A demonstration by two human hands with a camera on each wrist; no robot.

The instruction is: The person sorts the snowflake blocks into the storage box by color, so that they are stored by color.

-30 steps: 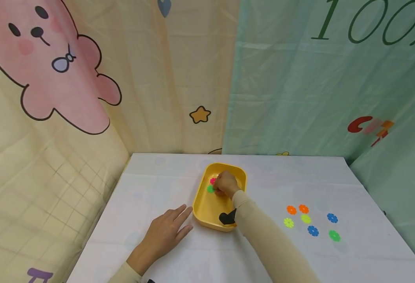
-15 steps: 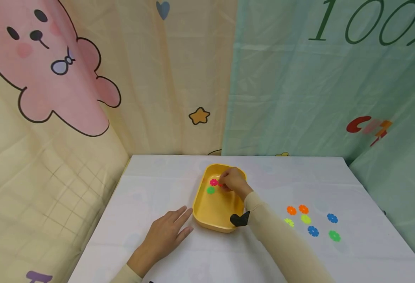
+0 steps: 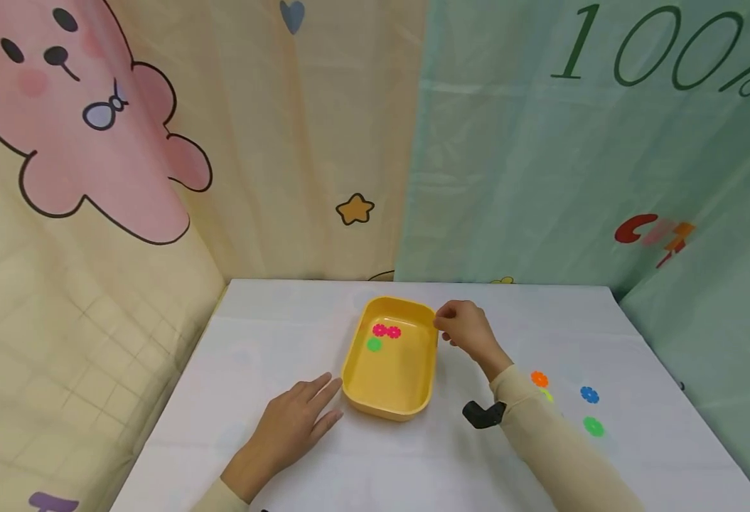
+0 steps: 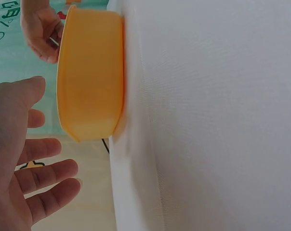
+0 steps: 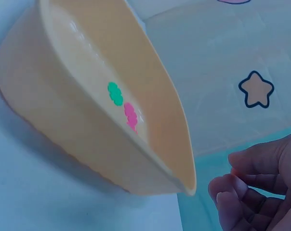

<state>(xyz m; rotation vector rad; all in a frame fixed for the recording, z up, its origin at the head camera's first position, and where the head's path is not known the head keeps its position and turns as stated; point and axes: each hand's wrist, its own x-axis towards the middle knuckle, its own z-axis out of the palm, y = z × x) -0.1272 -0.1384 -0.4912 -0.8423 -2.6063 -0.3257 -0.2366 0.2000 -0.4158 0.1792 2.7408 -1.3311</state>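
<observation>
A yellow tray [image 3: 389, 412] stands on the white table. Two pink flower-shaped discs [image 3: 394, 332] lie side by side on its floor, with a green disc [image 3: 374, 344] just in front of them. My left hand [image 3: 293, 427] is at the tray's near left corner, palm down with fingers stretched out. Just off the tray's right rim is my right hand [image 3: 468, 328], its fingers loosely bent. Nothing shows between its thumb and fingertips in the right wrist view, where the hand [image 5: 256, 185] hangs beyond the tray's end.
On the table [image 3: 413, 469] to the right lie an orange disc [image 3: 539, 379], a blue disc [image 3: 590, 395] and a green flower disc [image 3: 594, 427]. A yellow-green disc [image 3: 546, 395] is partly behind the right sleeve [image 3: 560, 441]. Printed curtains [image 3: 509, 156] enclose the back and sides.
My right hand has drawn back from inside the tray, past its right rim. A second pink disc now shows plainly beside the first. The left hand has stayed by the tray.
</observation>
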